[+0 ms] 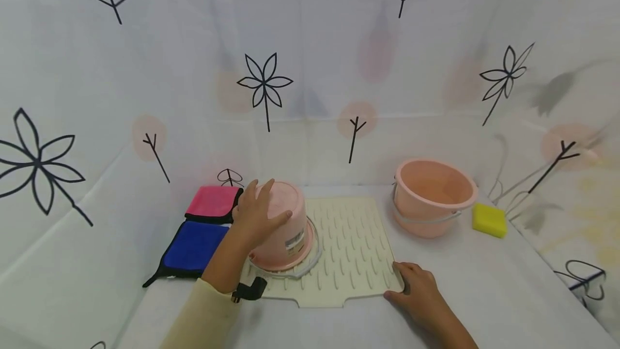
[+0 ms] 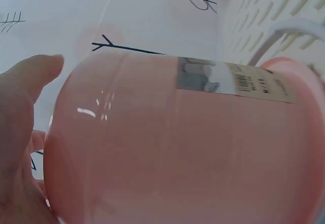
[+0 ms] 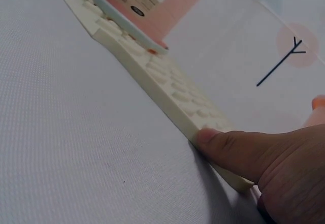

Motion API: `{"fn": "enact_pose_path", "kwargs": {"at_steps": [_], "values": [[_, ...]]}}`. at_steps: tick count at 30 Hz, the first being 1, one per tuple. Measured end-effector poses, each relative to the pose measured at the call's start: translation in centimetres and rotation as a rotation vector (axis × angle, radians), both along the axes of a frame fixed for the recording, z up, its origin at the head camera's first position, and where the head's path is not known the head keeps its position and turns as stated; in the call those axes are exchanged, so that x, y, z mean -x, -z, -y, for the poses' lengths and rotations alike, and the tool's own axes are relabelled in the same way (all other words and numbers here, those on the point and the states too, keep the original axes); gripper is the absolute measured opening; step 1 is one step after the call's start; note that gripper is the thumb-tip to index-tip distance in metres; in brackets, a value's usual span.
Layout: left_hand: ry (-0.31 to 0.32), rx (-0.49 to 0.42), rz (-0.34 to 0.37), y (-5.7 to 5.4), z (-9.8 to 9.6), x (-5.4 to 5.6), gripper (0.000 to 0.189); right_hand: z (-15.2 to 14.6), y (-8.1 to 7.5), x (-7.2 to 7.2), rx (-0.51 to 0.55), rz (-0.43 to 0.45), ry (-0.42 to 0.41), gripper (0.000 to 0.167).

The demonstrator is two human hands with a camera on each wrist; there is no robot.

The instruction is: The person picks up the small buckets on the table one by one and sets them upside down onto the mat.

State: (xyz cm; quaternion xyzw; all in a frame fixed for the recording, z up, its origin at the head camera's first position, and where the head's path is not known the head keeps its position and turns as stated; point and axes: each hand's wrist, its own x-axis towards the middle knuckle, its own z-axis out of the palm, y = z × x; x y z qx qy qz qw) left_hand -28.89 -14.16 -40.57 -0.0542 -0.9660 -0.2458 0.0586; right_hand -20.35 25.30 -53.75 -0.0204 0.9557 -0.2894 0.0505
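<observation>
A pink bucket [image 1: 277,244] stands upside down on the left part of a cream draining board [image 1: 346,241] with raised ridges. Its pale grey handle [image 1: 317,249] lies around the rim on the board. My left hand [image 1: 253,217] is at the bucket's upturned base, fingers spread; in the left wrist view the thumb [image 2: 43,71] stands off the pink wall. With my right hand [image 1: 418,291] I grip the board's front right corner. The right thumb [image 3: 223,145] presses on the board's front edge in the right wrist view, while the other fingers are mostly hidden.
A second pink bucket [image 1: 411,214] stands upright at the back right, beside a yellow sponge [image 1: 489,220]. Left of the board lie a blue cloth [image 1: 194,244] and a pink cloth [image 1: 213,201], both black-edged. A patterned white curtain [image 1: 310,69] hangs behind.
</observation>
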Motion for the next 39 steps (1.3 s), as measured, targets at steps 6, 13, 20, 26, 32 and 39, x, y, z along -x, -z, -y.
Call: {"fn": "enact_pose_path", "kwargs": {"at_steps": [6, 13, 20, 26, 32, 39], "values": [[0.037, -0.197, -0.028, 1.7, 2.6, -2.2, 0.095, 0.0, 0.0, -0.2, -0.014, 0.001, -0.002, 0.094], [-0.043, -0.32, 0.083, 4.2, 5.6, -4.0, 0.104, -0.1, 0.3, -0.1, -0.013, -0.024, -0.014, 0.093], [-0.155, -0.307, 0.232, 7.7, 7.4, -5.9, 0.093, -0.1, 0.3, 0.0, -0.009, -0.021, -0.016, 0.093], [-0.113, -0.251, 0.272, 9.5, 7.9, -6.6, 0.09, -0.2, 0.2, -0.2, -0.008, -0.019, -0.005, 0.093], [-0.082, -0.208, 0.276, 10.7, 8.3, -6.8, 0.088, -0.1, 0.1, -0.3, -0.004, -0.011, 0.006, 0.093], [-0.025, -0.123, 0.292, 12.0, 8.7, -7.1, 0.101, 0.1, 0.1, -0.4, 0.001, -0.011, 0.018, 0.092]]}}
